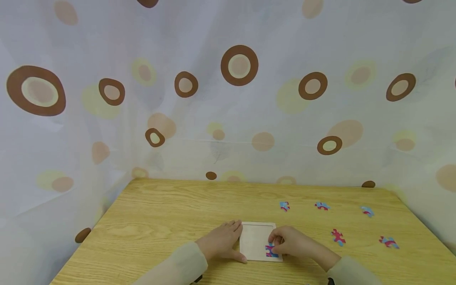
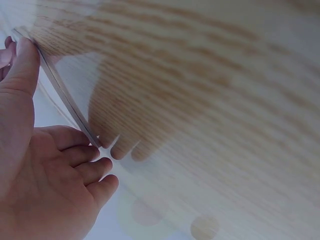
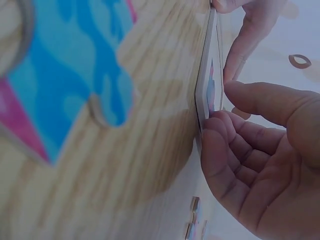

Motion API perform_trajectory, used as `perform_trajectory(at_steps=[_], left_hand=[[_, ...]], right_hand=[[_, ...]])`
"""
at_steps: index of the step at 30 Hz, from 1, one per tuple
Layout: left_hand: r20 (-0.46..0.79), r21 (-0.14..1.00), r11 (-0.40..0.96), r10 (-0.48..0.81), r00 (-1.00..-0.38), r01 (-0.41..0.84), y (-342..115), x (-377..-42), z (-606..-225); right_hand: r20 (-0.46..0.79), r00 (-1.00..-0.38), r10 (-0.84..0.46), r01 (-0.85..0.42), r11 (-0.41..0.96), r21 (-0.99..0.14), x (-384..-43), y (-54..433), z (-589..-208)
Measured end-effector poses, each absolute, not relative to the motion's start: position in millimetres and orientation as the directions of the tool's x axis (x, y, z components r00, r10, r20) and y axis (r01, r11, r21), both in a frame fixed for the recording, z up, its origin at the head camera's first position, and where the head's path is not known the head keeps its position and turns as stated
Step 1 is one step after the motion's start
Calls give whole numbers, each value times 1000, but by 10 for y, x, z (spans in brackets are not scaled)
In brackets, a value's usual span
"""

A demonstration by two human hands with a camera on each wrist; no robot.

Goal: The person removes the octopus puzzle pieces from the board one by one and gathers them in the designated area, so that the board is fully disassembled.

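Observation:
A square white puzzle tray (image 1: 253,241) lies on the table with a raised rim. In its lower right corner is a pink and blue puzzle piece (image 1: 271,251), partly covered by the fingers of my right hand (image 1: 293,242). That hand has its thumb and index finger at the piece, the other fingers curled. The right wrist view shows the piece (image 3: 211,90) at the tray's edge beside the thumb. My left hand (image 1: 224,240) rests along the tray's left side, fingers extended and thumb near the lower left corner; in the left wrist view its fingers touch the tray's edge (image 2: 65,95).
Several loose pieces lie to the right: one behind the tray (image 1: 284,206), two further right along the back (image 1: 322,206) (image 1: 367,211), a red one (image 1: 338,236) and another at far right (image 1: 389,242). A spotted curtain (image 1: 270,111) hangs behind the wooden table (image 1: 171,213).

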State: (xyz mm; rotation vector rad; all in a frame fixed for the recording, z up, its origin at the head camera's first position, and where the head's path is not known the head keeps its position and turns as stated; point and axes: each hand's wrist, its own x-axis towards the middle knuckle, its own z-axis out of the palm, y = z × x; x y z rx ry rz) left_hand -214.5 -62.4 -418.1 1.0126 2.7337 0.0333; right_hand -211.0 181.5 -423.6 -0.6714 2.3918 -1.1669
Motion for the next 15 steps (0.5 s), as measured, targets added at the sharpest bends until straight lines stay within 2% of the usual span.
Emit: perform_trajectory(at_steps=[7, 15], left_hand=[[-209, 107, 765, 641, -738, 635, -624, -2139, -4178], [-205, 109, 766, 641, -740, 634, -627, -2153, -4198]], right_hand=[[-129, -811, -571, -255, 543, -800, -2106, 1814, -4240], [-27, -827, -562, -360, 564, -743, -2109, 1833, -4214]])
